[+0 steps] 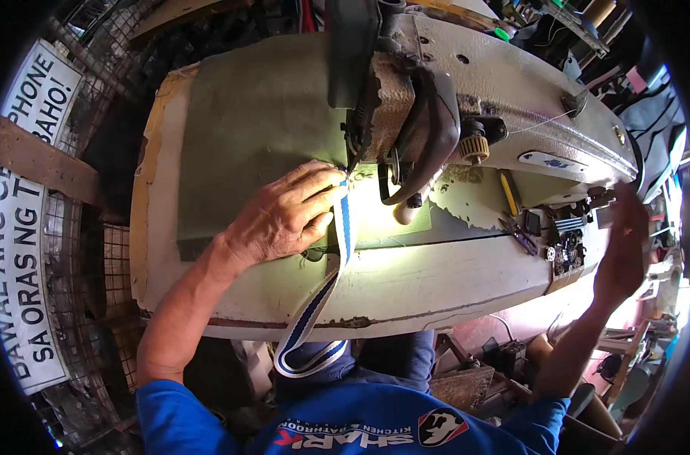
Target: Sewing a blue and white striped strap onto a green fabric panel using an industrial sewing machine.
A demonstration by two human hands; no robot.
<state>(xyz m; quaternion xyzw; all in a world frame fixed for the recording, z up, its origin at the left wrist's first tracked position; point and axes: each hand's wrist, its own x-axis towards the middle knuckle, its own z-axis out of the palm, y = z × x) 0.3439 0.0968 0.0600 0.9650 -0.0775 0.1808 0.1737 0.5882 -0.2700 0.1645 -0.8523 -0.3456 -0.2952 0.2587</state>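
An industrial sewing machine point(511, 83) stands in front of me, its needle area brightly lit. My left hand point(284, 212) lies beside the needle area with bent fingers, gripping the end of a blue-and-white webbing strap point(345, 224). From there the strap runs toward me over the table's front edge and hangs in a loop above my lap. Under the hand lies a dark green fabric sheet point(254, 121). My right hand point(625, 235) is raised at the machine's right end, near the handwheel side; its fingers are dark and blurred, and I cannot see whether they touch anything.
On the right of the pale sewing table point(420, 280) lie a yellow-handled tool point(510, 192), small thread snips point(521, 235) and several metal bobbins point(567, 252). A wire mesh wall point(121, 262) with a white sign point(26, 288) stands at left. Clutter surrounds the table at right.
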